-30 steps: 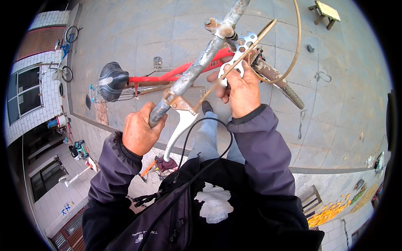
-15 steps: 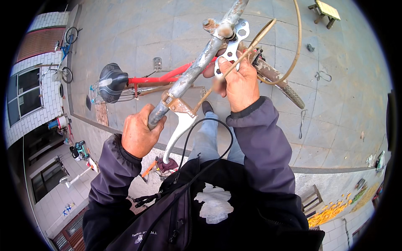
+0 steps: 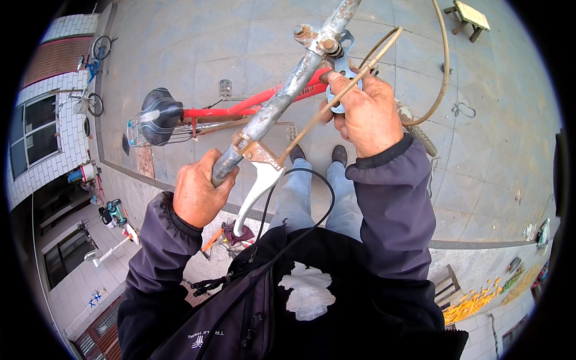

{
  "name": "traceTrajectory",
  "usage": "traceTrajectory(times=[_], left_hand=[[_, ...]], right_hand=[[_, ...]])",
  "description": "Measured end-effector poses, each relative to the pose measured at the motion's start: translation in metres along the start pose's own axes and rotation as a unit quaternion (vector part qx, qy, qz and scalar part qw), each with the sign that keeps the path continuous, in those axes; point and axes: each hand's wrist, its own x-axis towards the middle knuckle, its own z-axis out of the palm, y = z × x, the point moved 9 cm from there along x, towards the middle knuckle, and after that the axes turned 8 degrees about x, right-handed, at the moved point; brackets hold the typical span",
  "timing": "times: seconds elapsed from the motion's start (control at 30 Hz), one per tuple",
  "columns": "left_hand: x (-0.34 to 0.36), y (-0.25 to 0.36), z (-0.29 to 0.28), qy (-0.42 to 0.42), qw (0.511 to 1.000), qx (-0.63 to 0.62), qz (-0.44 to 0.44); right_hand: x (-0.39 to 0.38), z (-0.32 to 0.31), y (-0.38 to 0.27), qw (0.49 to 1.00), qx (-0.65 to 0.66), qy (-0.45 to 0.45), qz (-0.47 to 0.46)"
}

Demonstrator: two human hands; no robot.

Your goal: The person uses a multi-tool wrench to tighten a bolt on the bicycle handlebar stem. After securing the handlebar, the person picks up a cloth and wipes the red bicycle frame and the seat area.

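My left hand [image 3: 199,187] is closed round the near end of a rusty bicycle handlebar [image 3: 278,107]. Close to it hangs a white brake lever [image 3: 259,186] on a rusted bracket. My right hand [image 3: 373,117] grips a flat multi-hole spanner [image 3: 339,72], whose far end sits at the bolt beside the handlebar clamp [image 3: 312,41]. A tan brake cable [image 3: 336,97] passes across the spanner and my fingers. Below the bar runs the bicycle's red frame [image 3: 240,108], leading to a black saddle [image 3: 161,117]. My right fingertips are partly hidden.
A small wooden stool [image 3: 471,18] stands at the far right on the paved ground. Another bicycle [image 3: 94,75] leans by the white wall on the left. Yellow corn cobs [image 3: 471,305] lie at the lower right. The cable loops out to the right of my hand.
My right hand has moved right and swung the near end of the spanner with it, while its far end stays at the bolt. My left hand keeps its hold on the handlebar.
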Motion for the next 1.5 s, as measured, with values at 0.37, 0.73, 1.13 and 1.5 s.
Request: traceTrajectory(times=[0.37,0.73,1.13,1.5], left_hand=[[0.001,0.000,0.000,0.002,1.000,-0.001,0.009],[0.002,-0.001,0.001,-0.009,1.000,-0.006,0.006],[0.005,0.001,0.000,-0.012,1.000,0.008,-0.001],[0.003,0.000,0.000,-0.003,1.000,0.017,0.005]], right_hand=[[-0.001,0.003,0.020,0.996,0.057,0.021,-0.071],[-0.008,0.006,0.011,0.993,0.112,0.019,0.027],[0.013,0.016,0.043,0.981,0.167,0.027,-0.095],[0.009,0.016,0.041,0.977,0.203,-0.008,-0.066]])
